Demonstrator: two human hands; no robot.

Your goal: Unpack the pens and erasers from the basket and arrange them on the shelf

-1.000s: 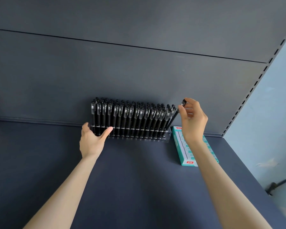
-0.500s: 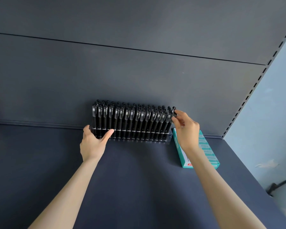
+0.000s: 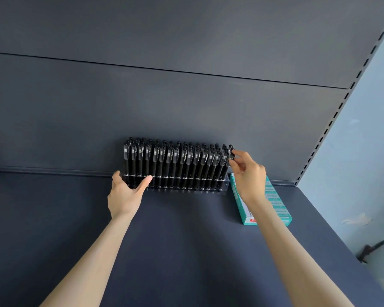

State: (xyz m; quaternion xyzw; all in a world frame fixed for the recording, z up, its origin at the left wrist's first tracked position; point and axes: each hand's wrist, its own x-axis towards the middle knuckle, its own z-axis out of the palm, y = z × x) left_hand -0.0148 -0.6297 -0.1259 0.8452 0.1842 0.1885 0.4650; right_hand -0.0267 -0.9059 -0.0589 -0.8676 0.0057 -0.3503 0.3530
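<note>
A clear plastic pen rack point(image 3: 186, 185) stands against the back panel of the dark shelf point(image 3: 186, 251), filled with several upright black pens point(image 3: 175, 160). My left hand point(image 3: 125, 194) grips the rack's left end, thumb across its front. My right hand point(image 3: 248, 173) pinches the top of the rightmost black pen point(image 3: 231, 156) at the rack's right end. A teal box point(image 3: 275, 202) lies flat on the shelf just right of the rack, partly hidden under my right wrist. No basket is in view.
The dark back panel point(image 3: 186, 107) rises behind the rack. A slotted upright point(image 3: 341, 103) bounds the shelf on the right, with a pale blue wall point(image 3: 368, 151) beyond it. Bare shelf surface stretches left and in front of the rack.
My right hand has come down and left, carrying a black pen from above the teal box to the rack's right end. My left hand has stayed on the rack's left end.
</note>
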